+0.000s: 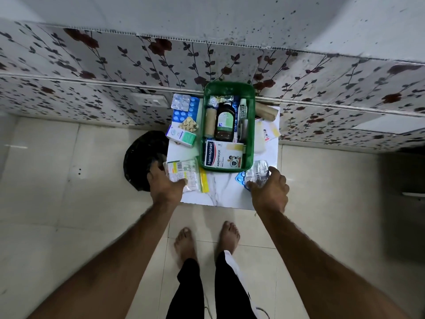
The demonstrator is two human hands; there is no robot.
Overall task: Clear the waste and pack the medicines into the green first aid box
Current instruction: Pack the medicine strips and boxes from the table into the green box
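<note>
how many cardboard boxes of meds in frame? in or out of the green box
2. The Hansaplast box lies inside the green first aid box, at its near end. A white-and-green carton lies on the table left of it. More may be hidden under other items.

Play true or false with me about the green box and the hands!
1. The brown bottle lies inside the green box. True.
2. The Hansaplast pack sits outside the box on the table. False: it is in the box, at the near end.
3. The left hand is on a clear packet with a yellow edge. True.
4. The right hand is empty. False: it holds a crumpled clear wrapper.
5. The black bin stands right of the table. False: it is on the left, by the left hand.
6. Blue pill strips lie left of the box. True.
</note>
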